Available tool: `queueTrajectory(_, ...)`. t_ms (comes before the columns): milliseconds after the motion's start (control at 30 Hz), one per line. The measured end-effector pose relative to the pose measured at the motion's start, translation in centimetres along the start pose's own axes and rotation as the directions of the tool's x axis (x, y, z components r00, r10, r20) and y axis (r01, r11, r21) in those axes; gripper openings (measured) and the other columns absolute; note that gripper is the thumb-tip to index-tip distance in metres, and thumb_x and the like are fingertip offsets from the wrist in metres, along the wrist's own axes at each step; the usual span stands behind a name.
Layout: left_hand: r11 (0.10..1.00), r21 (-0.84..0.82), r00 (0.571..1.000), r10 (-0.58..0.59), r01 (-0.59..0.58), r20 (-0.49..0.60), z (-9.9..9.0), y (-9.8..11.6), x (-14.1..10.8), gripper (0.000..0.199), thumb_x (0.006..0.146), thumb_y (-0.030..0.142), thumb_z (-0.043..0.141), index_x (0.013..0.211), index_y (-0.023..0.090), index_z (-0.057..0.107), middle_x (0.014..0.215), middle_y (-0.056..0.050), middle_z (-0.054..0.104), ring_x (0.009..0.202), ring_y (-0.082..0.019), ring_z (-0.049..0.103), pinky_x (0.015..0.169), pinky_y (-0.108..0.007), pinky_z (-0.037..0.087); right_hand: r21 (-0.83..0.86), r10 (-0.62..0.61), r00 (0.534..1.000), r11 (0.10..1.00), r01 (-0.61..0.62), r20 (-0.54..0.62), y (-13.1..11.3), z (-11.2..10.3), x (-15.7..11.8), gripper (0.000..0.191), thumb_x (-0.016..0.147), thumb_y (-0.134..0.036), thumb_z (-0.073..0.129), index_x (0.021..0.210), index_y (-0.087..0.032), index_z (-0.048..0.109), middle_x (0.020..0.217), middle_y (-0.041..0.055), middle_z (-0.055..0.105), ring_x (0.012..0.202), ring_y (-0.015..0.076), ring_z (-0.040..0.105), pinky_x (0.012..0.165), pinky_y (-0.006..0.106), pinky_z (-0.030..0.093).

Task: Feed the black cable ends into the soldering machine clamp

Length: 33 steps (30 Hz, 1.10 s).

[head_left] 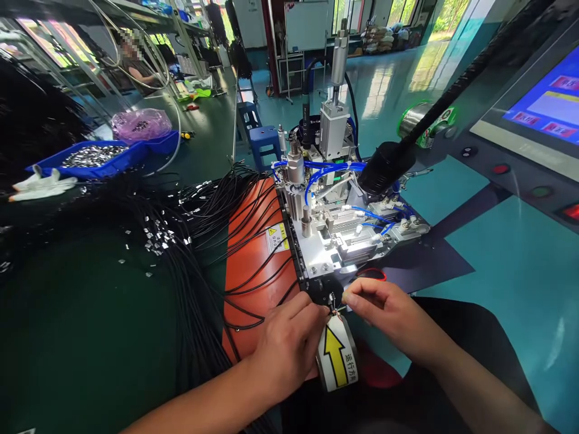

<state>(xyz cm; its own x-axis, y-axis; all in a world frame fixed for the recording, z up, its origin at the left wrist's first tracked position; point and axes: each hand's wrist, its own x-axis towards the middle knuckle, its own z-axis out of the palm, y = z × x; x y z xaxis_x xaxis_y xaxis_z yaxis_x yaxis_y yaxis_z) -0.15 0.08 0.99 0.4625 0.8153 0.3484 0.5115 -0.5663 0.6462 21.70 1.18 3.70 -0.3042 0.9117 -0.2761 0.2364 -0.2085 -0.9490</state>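
My left hand (289, 337) is closed at the front edge of the machine (325, 241), its fingertips pinched around the end of a black cable. Thin wire ends show just past those fingertips. Close by on the right, my right hand (384, 307) has thumb and index finger pressed together near the same wires; whatever is between them is too small to name. Below both hands is a white label with a yellow arrow (335, 358). Black cables (257, 280) lie across the orange cover (246, 259) to the left.
Bundles of black cables (185, 301) with metal ends cover the green table (90, 313). Further back are a blue tray (131, 158) of metal parts and a white glove (43, 185). A control panel (534, 163) stands right; a person (140, 69) sits back left.
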Motion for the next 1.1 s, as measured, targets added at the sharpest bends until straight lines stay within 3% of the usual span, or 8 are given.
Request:
queueTrajectory(233,1.000,0.010,1.000,0.007,-0.008,0.023,0.0,0.0,-0.1,0.017,0.098,0.013,0.050,0.092,0.016,0.066,0.076,-0.003,0.054,0.068,-0.013,0.054,0.061,-0.024,0.040,-0.120,-0.001,1.000,0.993,0.002,0.013,0.2,0.5,0.2,0.031,0.096,-0.047,0.055,0.081,-0.021,0.061,0.073,-0.0026,0.055,0.071,0.0146,0.049,0.068,0.028,0.039)
queueTrajectory(500,0.997,0.072,1.000,0.011,-0.011,0.004,0.1,0.1,-0.1,0.017,0.098,0.015,0.053,0.093,0.017,0.069,0.076,-0.002,0.056,0.066,-0.012,0.055,0.058,-0.023,0.042,-0.120,-0.061,0.998,0.991,0.059,-0.009,0.7,0.9,0.3,0.029,0.097,-0.045,0.053,0.081,-0.022,0.059,0.073,-0.0020,0.054,0.070,0.0157,0.049,0.067,0.029,0.041)
queueTrajectory(667,0.996,0.073,0.995,0.064,-0.058,-0.074,0.2,-0.2,0.1,0.013,0.096,0.016,0.058,0.103,0.017,0.069,0.079,-0.003,0.062,0.068,-0.012,0.058,0.060,-0.022,0.047,-0.122,-0.117,0.989,0.987,0.105,-0.088,1.7,1.3,0.6,0.030,0.099,-0.044,0.050,0.081,-0.021,0.058,0.075,-0.0006,0.055,0.072,0.0167,0.050,0.067,0.029,0.042)
queueTrajectory(800,0.996,0.083,0.998,0.046,-0.042,-0.047,0.2,-0.6,-0.2,0.026,0.096,0.011,0.054,0.119,0.017,0.064,0.091,-0.007,0.065,0.080,-0.016,0.061,0.067,-0.026,0.052,-0.130,-0.095,0.982,0.989,0.074,-0.165,2.3,1.8,1.1,0.031,0.100,-0.043,0.048,0.081,-0.021,0.058,0.076,-0.0006,0.055,0.071,0.0167,0.050,0.066,0.029,0.042)
queueTrajectory(1100,0.992,0.126,1.000,-0.005,0.006,-0.014,0.3,-0.9,-0.4,0.025,0.095,0.009,0.053,0.114,0.018,0.066,0.099,-0.008,0.066,0.090,-0.020,0.062,0.077,-0.034,0.055,-0.098,-0.070,0.969,0.994,0.048,-0.238,3.2,2.8,1.7,0.028,0.098,-0.042,0.050,0.080,-0.022,0.056,0.076,-0.0011,0.056,0.072,0.0169,0.054,0.066,0.028,0.044)
